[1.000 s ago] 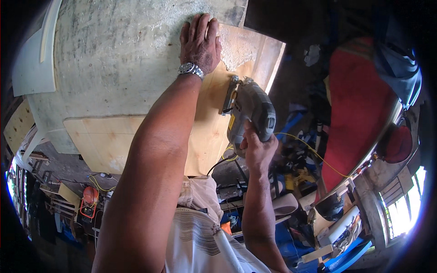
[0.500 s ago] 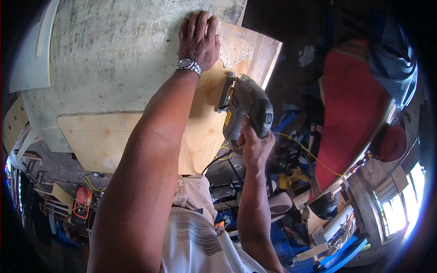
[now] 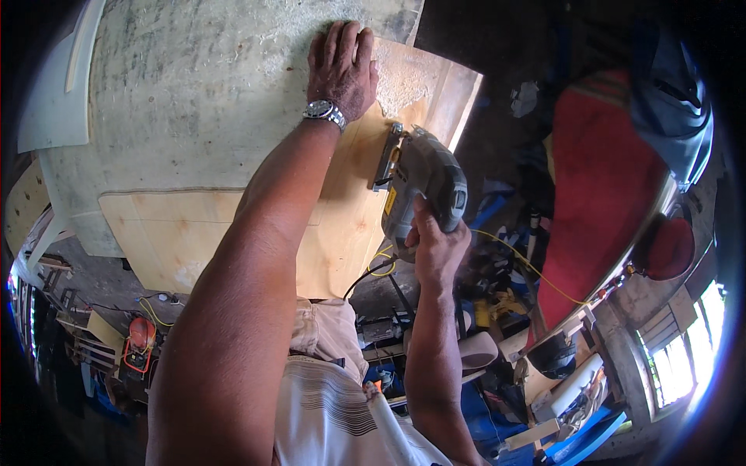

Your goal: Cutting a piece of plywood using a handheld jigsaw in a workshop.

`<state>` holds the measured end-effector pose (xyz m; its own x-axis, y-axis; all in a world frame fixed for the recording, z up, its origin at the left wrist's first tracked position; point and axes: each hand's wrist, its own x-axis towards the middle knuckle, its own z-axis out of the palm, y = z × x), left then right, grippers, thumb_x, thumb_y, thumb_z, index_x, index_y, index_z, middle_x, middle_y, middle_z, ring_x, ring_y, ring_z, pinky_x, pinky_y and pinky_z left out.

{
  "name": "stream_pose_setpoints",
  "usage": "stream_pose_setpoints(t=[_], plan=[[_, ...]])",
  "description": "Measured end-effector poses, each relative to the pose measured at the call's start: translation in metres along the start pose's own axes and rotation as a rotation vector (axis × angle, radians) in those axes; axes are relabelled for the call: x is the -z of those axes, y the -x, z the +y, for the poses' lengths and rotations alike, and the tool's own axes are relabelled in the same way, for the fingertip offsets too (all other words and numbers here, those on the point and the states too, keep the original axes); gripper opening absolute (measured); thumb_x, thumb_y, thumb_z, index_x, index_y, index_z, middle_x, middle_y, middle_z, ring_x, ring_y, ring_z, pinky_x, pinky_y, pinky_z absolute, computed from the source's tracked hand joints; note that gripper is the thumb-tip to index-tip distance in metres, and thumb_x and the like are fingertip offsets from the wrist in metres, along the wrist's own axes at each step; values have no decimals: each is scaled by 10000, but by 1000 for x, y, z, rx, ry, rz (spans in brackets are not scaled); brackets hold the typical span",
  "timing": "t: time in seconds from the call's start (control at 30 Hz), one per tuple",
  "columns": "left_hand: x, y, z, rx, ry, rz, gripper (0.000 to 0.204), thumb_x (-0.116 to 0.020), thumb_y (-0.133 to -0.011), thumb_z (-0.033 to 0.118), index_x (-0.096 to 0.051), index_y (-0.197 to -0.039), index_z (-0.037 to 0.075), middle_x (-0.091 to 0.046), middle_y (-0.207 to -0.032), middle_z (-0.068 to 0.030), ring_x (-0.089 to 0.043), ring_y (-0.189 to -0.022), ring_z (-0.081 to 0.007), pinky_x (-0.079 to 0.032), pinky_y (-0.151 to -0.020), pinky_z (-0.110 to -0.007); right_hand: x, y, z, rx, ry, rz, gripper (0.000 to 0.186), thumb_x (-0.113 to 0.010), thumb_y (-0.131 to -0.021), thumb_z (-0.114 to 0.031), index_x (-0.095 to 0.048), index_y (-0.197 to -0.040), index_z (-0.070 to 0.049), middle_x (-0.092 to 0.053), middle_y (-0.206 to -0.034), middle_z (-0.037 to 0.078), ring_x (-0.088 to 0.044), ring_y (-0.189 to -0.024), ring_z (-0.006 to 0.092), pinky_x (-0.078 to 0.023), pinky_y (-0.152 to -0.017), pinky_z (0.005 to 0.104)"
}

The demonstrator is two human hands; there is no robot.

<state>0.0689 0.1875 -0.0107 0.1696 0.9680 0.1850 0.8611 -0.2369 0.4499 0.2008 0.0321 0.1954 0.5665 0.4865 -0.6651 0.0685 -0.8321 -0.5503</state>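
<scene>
The jigsaw [image 3: 429,182] has a chunky grey and black body, with a small yellow label on the side facing the wood and a flat metal shoe [image 3: 385,159] at its left. It sits over the right part of a pale plywood sheet [image 3: 353,213], just below and to the right of the left hand, its body slanting away from the sheet (the blade cannot be made out from this angle). A black cord [image 3: 365,273] curves down from near its lower end.

The plywood is light yellow-brown, with visible grain and a few darker knots, and lies against a larger, weathered grey board [image 3: 163,124] streaked with dark marks. Sawdust [image 3: 400,81] is heaped near the sheet's upper right corner and scattered over the grey board too.

The right hand [image 3: 443,248] is wrapped around the jigsaw's handle, thumb along the near side and fingers curled out of sight beneath. The left hand [image 3: 342,74] grasps nothing: it is laid palm down where plywood and grey board meet, fingers extended and slightly parted; how much of it rests on each cannot be told. A metal-banded wristwatch [image 3: 325,113] circles the left wrist.
</scene>
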Motion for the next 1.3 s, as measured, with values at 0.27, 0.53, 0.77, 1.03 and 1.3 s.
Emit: stream_pose_setpoints(t=[0.27, 0.53, 0.77, 1.03, 1.3], plan=[[1, -2, 1, -2, -5, -11, 599, -667, -879, 233, -499, -1427, 57, -434, -1492, -134, -373, -1435, -363, -275, -1195, -594, 2, -3, 1, 17, 20, -18, 306, -765, -915, -245, -660, -759, -3, -613, -617, 35, -582, -494, 123, -434, -485, 282], [-1, 0, -1, -1, 1, 6, 604, -664, -882, 239, -500, -1435, 61, -431, -1507, -128, -370, -1442, -363, -273, -1196, -592, 1, -2, 0, 34, 13, -13, 304, -763, -912, -242, -659, -756, -4, -619, -616, 38, -576, -486, 122, -426, -479, 275], [1, -1, -1, -10, -2, 8, 595, -662, -889, 247, -506, -1431, 58, -439, -1505, -134, -367, -1450, -354, -280, -1191, -594, 2, -5, 2, 48, -21, -19, 313, -784, -912, -246, -660, -747, -11, -615, -606, 42, -568, -479, 129, -418, -474, 277], [2, -1, -1, -8, 2, 10, 579, -669, -883, 243, -518, -1408, 50, -449, -1493, -143, -381, -1441, -355, -282, -1194, -590, 5, -9, 9, 63, -23, -46, 315, -798, -903, -295, -662, -819, -24, -607, -604, 11, -553, -486, 93, -418, -465, 268], [1, 0, -3, -14, 13, 22, 573, -669, -880, 231, -516, -1403, 54, -451, -1488, -143, -384, -1438, -354, -275, -1197, -591, -1, -6, 3, 68, -52, -23, 308, -791, -914, -237, -658, -747, -14, -618, -628, 49, -555, -470, 140, -413, -470, 281]])
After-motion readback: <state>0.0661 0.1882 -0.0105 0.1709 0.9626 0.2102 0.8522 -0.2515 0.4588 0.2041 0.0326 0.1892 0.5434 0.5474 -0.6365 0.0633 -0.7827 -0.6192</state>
